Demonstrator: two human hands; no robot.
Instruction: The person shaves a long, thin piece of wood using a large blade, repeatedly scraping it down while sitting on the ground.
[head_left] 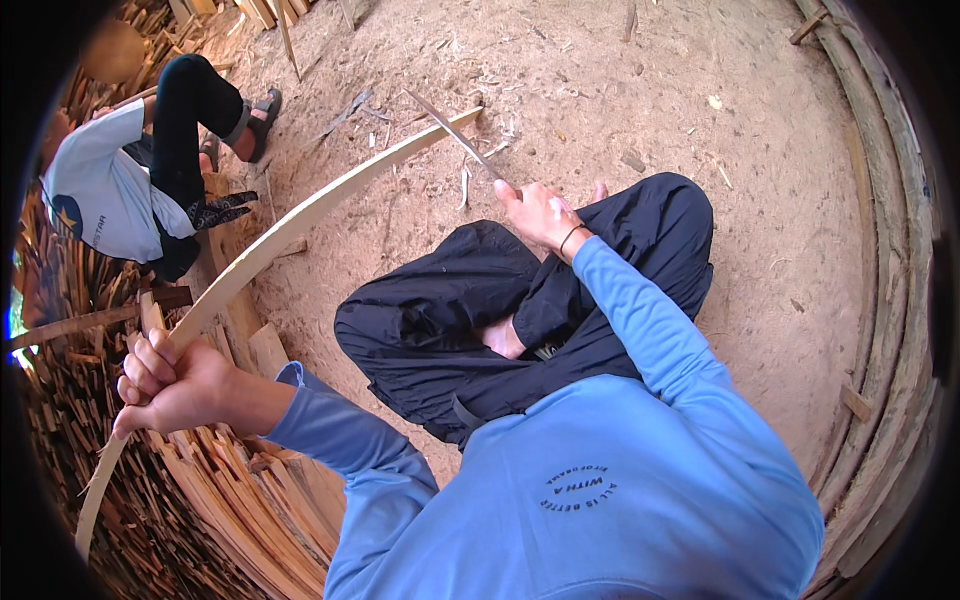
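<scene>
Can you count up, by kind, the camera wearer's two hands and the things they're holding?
Bare hands: 2, the left hand and the right hand
Long pale wooden strip: 1, in the left hand
Thin blade: 1, in the right hand
Total: 4

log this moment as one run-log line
left hand: gripping pale wooden strip | right hand: holding knife | knife: overlaps strip's far end, contact unclear

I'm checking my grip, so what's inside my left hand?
Your left hand grips a pale wooden strip, visible on both sides; the stretch inside is hidden by your fingers.
</scene>
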